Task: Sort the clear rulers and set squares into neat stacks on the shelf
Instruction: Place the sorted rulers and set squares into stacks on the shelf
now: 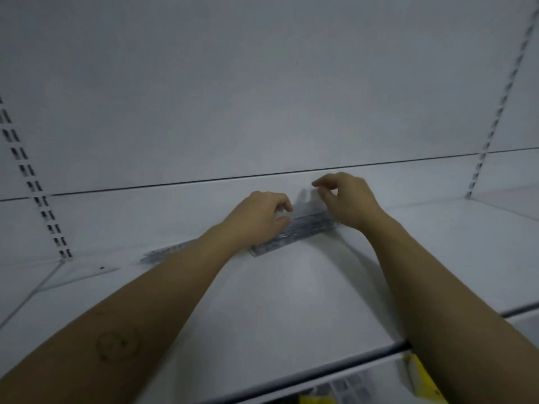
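Forearms [151, 310] span the shelf [291, 301]; left hand [259, 217] pinches the ruler stack [300, 231], right hand [348, 199] at one o'clock, curled fingers' grip unclear.

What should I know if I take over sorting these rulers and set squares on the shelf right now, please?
Left hand: fingers curled, pinching the ruler stack at mid-shelf.
Right hand: fingers curled above the stack's far end; I cannot tell if it holds anything.
A second ruler pile lies to the left, partly behind the left forearm. What looks like a clear set square lies flat further left on the shelf.
Done: one stack of rulers gathered.
Left: square up that stack, tidy the left pile, stack the set squares.
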Action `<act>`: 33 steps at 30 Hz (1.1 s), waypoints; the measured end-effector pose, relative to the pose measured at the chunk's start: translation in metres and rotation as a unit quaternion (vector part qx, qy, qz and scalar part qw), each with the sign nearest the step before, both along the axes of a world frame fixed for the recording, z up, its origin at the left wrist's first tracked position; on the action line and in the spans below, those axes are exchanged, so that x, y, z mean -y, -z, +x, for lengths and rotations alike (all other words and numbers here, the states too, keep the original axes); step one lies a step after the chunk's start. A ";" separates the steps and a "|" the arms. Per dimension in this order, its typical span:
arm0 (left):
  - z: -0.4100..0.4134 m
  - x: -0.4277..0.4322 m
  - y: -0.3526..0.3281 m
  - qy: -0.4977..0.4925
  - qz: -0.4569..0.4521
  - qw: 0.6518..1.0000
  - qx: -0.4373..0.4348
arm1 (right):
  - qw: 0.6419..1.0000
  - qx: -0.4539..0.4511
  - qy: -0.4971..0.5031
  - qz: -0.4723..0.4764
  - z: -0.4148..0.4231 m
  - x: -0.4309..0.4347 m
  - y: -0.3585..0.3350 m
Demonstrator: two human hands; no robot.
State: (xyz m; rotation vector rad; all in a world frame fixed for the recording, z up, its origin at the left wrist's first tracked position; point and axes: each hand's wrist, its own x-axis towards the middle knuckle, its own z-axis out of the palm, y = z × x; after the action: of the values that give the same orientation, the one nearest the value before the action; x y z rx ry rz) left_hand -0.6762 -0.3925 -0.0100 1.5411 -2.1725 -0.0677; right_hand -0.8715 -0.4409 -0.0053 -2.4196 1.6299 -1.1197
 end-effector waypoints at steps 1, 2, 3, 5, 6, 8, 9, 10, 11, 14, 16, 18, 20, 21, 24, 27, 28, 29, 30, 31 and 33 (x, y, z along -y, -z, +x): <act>-0.007 0.005 0.004 -0.001 0.010 1.000 0.016 | 1.000 -0.004 -0.006 0.010 0.001 0.001 0.001; -0.013 0.008 0.008 -0.001 0.017 0.999 0.038 | 1.000 -0.010 -0.015 0.022 0.002 0.002 0.003; -0.017 0.010 0.013 -0.001 0.016 0.998 0.063 | 0.999 -0.013 -0.022 0.032 0.003 0.002 0.005; -0.022 0.012 0.017 -0.003 -0.003 0.995 0.097 | 0.998 -0.019 -0.035 0.047 0.005 0.003 0.008; -0.021 0.013 0.017 -0.003 -0.010 0.995 0.101 | 0.997 -0.021 -0.044 0.055 0.006 0.004 0.008; -0.018 0.013 0.014 -0.002 -0.009 0.993 0.114 | 0.995 -0.030 -0.063 0.068 0.010 0.002 0.008; -0.016 0.013 0.014 -0.003 -0.008 0.991 0.131 | 0.995 -0.036 -0.068 0.071 0.012 0.001 0.009; -0.014 0.012 0.013 -0.006 -0.009 0.989 0.146 | 0.994 -0.041 -0.070 0.070 0.014 0.000 0.009; -0.011 0.010 0.012 -0.011 -0.010 0.988 0.154 | 0.994 -0.044 -0.072 0.068 0.015 -0.001 0.009; 0.005 -0.001 0.005 -0.034 -0.016 0.987 0.154 | 0.994 -0.062 -0.072 0.057 0.017 -0.006 0.008; 0.023 -0.012 -0.001 -0.043 -0.026 0.987 0.154 | 0.991 -0.092 -0.077 0.059 0.022 -0.013 0.007; 0.044 -0.025 -0.006 -0.058 -0.036 0.986 0.152 | 0.988 -0.116 -0.085 0.061 0.032 -0.021 0.005; 0.067 -0.040 -0.010 -0.079 -0.044 0.984 0.152 | 0.985 -0.141 -0.091 0.049 0.046 -0.030 0.000; 0.079 -0.048 -0.012 -0.091 -0.047 0.983 0.153 | 0.982 -0.159 -0.096 0.040 0.055 -0.034 -0.003; 0.119 -0.076 -0.019 -0.127 -0.055 0.978 0.156 | 0.969 -0.215 -0.121 0.015 0.088 -0.048 -0.015; 0.164 -0.108 -0.023 -0.168 -0.054 0.972 0.157 | 0.958 -0.235 -0.163 -0.001 0.131 -0.065 -0.028; 0.180 -0.119 -0.025 -0.183 -0.053 0.969 0.158 | 0.955 -0.237 -0.178 -0.005 0.148 -0.072 -0.032; 0.195 -0.130 -0.026 -0.198 -0.051 0.966 0.158 | 0.951 -0.240 -0.193 -0.010 0.166 -0.079 -0.035; 0.211 -0.142 -0.027 -0.212 -0.048 0.963 0.157 | 0.947 -0.243 -0.209 -0.015 0.185 -0.086 -0.038; 0.226 -0.154 -0.028 -0.226 -0.046 0.960 0.157 | 0.943 -0.244 -0.225 -0.019 0.205 -0.094 -0.040; 0.258 -0.179 -0.028 -0.258 -0.042 0.953 0.157 | 0.935 -0.245 -0.257 -0.025 0.244 -0.110 -0.042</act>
State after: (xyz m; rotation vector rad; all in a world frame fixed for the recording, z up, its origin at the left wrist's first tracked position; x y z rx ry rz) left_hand -0.4185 -0.2139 0.0176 2.1305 -1.8815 0.4604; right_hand -0.6277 -0.3308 0.0365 -3.0642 0.9125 -0.5058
